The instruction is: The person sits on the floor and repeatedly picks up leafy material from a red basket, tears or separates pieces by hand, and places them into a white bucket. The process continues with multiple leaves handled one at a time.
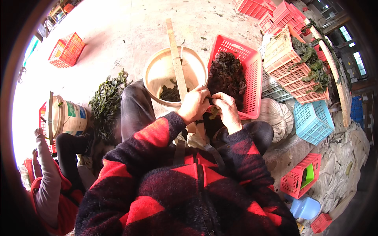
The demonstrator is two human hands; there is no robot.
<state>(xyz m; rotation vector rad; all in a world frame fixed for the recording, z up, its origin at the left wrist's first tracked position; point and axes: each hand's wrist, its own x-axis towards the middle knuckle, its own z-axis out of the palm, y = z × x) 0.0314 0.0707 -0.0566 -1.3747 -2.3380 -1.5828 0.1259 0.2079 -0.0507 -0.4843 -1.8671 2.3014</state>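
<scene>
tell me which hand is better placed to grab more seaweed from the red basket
Right, probably. The right hand sits against the red basket of dark seaweed, while the left hand is over by the wooden stick across the beige bucket.

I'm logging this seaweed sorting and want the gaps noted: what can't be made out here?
Head view:
- What the left hand and right hand pinch: fingers cover it.
- Bowl contents: partly behind the wooden stick.
- Far crates: cut off by the edge.
</scene>
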